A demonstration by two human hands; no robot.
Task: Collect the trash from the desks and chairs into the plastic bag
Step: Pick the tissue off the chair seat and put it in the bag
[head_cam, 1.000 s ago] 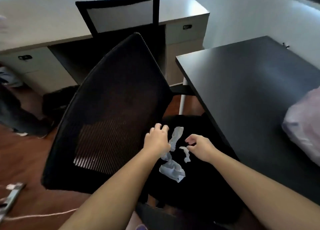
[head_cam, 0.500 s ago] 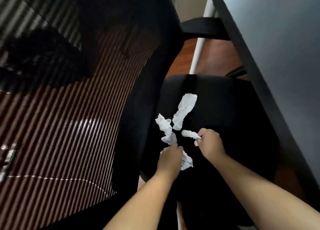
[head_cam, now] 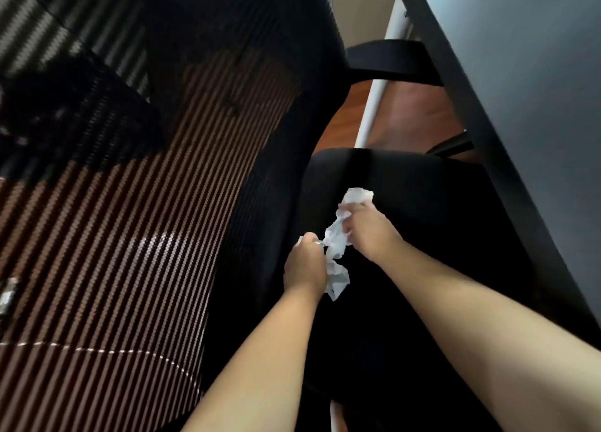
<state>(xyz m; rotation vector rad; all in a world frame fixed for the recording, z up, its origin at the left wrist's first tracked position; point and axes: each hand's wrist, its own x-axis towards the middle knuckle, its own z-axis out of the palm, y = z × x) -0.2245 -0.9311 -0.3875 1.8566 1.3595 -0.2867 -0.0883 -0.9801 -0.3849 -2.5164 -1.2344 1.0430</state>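
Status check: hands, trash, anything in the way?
Left hand and right hand both grip crumpled paper at the chair seat. Plastic bag not in view. Nothing between hands and paper; desk edge close on the right.

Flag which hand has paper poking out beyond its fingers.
The right hand: a white tip pokes past its fingers. The left hand has paper trailing back toward its wrist.

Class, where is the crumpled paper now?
The crumpled paper sits centre in the head view, held by the left hand and right hand over the chair seat.
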